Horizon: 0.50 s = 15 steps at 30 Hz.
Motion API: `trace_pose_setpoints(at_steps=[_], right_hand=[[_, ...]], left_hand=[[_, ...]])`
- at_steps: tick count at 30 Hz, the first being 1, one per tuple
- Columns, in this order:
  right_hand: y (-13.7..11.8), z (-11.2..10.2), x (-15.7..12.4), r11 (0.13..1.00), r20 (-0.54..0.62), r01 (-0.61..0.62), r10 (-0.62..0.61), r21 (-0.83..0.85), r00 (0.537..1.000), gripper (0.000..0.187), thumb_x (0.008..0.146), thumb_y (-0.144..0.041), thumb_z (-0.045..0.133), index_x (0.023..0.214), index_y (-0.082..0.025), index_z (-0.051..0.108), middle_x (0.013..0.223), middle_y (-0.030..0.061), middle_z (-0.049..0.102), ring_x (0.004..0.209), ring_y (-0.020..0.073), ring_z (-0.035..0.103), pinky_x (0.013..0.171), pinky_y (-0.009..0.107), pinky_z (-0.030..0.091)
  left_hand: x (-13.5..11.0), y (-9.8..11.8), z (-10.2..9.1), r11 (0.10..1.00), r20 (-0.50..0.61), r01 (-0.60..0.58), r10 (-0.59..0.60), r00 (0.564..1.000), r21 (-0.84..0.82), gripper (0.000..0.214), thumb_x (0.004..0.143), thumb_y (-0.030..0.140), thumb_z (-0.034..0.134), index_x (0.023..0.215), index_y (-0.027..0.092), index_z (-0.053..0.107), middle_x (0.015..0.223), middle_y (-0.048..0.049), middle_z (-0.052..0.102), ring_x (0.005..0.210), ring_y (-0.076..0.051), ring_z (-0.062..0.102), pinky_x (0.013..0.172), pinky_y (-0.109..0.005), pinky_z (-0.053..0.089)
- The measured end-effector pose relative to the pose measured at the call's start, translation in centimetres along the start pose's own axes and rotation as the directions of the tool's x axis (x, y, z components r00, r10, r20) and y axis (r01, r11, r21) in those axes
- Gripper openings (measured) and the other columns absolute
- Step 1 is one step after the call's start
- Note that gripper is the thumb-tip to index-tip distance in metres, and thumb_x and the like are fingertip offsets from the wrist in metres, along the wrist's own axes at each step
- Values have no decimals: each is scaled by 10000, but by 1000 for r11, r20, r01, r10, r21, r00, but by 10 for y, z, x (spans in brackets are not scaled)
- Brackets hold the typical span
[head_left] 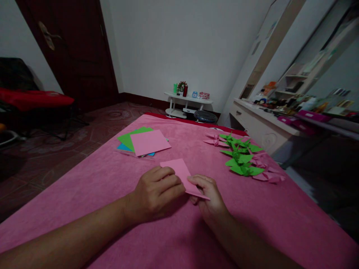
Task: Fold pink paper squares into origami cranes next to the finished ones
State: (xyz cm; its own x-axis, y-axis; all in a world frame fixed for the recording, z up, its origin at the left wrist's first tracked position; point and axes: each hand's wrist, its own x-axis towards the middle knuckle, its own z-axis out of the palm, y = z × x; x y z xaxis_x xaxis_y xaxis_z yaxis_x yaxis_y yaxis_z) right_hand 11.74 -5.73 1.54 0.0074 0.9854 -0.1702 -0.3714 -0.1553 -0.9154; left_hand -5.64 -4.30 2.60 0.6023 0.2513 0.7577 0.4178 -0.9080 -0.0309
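Note:
A folded sheet of pink paper (181, 170) is held between both hands, just above the pink cloth. My left hand (159, 190) is closed with curled fingers on its left side, covering part of the sheet. On the right, my right hand (207, 192) pinches the near right edge, thumb on top and fingers beneath. Beyond my left hand lies a stack of square sheets, with a pink sheet (150, 142) on top, green sheets (127, 139) and blue ones (123, 147) showing under it. Several green folded paper cranes (242, 164) and pink paper cranes (215, 140) sit to the right.
The pink cloth (112, 201) covers the surface under my hands. A low white stand (190, 98) with small items is against the far wall. To the right is a cluttered dresser (260, 117); to the left, a red-covered chair (36, 101) and a dark door (75, 48).

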Motion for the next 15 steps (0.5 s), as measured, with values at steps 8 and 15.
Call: trace_pose_setpoints(at_steps=[8, 15], right_hand=[[0, -4, 2, 981, 94, -177, 170, 74, 981, 213, 570, -274, 622, 452, -148, 497, 343, -55, 420, 268, 27, 287, 315, 182, 168], [-18, -15, 9, 958, 211, -222, 259, -183, 943, 243, 666, -329, 597, 550, -116, 600, 434, -6, 503, 333, 56, 373, 343, 183, 217]], left_hand=[[3, -13, -3, 949, -104, 97, -133, 986, -299, 214, 761, 134, 630, 955, 223, 650, 767, -31, 675, 746, -150, 574, 712, -299, 429], [3, -14, -9, 908, -88, 239, -285, 955, -344, 115, 750, 132, 628, 830, 195, 683, 697, -35, 664, 679, -152, 569, 690, -303, 430]])
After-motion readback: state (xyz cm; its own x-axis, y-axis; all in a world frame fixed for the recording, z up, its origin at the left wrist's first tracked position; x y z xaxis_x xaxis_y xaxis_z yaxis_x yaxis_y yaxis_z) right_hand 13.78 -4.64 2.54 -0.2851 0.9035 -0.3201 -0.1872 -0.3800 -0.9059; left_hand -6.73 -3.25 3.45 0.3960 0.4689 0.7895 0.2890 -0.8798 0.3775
